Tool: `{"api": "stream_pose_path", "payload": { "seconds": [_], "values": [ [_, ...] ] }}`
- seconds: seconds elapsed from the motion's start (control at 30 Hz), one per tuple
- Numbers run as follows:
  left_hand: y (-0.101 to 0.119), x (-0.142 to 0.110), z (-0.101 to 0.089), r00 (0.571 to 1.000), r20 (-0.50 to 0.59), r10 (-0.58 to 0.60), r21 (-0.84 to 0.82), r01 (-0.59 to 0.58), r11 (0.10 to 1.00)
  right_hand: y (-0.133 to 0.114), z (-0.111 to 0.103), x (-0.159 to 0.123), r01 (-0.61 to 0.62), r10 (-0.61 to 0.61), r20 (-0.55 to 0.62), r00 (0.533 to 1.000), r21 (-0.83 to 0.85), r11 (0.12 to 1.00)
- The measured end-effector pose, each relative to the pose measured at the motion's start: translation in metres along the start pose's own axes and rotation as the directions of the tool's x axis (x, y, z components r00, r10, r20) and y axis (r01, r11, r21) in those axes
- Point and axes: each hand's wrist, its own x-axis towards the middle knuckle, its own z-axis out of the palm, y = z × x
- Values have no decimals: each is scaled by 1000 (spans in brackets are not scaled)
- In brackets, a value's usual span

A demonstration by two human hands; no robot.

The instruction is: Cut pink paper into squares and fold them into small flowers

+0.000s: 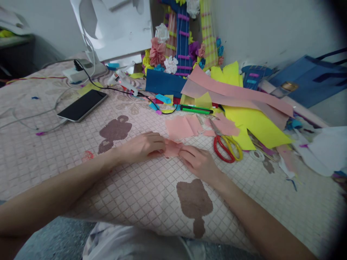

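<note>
Between my two hands is a small piece of pink paper (172, 148), held just above or against the patterned tablecloth. My left hand (146, 146) pinches its left end with curled fingers. At the right end, my right hand (196, 159) grips the same piece. Just beyond the hands lie flat pink paper pieces (181, 126). Scissors (226, 147) with one red and one yellow handle rest to the right of my right hand. The undersides of the fingers are hidden, so the exact fold of the paper cannot be made out.
A phone (83, 105) with a cable lies at left, near a white power strip (84, 71) and a white glue gun (124, 83). A green cutter (196, 110), yellow sheets (257, 124) and pink strips (238, 90) lie behind. Paper guitars (183, 39) with flowers lean against the wall.
</note>
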Motion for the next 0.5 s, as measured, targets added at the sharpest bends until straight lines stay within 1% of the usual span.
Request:
{"api": "stream_pose_path", "payload": {
  "seconds": [0.07,0.17,0.23,0.33,0.5],
  "values": [
    [1,0,2,999,-27,19,44,-17,999,0,-1,-1,-71,74,-32,997,72,995],
    [3,0,7,998,-61,9,85,-4,996,-2,-4,0,-141,144,-11,989,143,980],
    [4,-1,10,998,-67,-21,66,25,997,-4,-6,1,-144,143,15,990,148,978],
    [6,-1,12,995,-81,-62,13,63,998,-7,-8,2,-124,122,28,992,111,986],
    [6,-2,14,984,-140,-114,-77,104,992,-12,-5,1,-103,103,-24,994,4,995]
  ]
}}
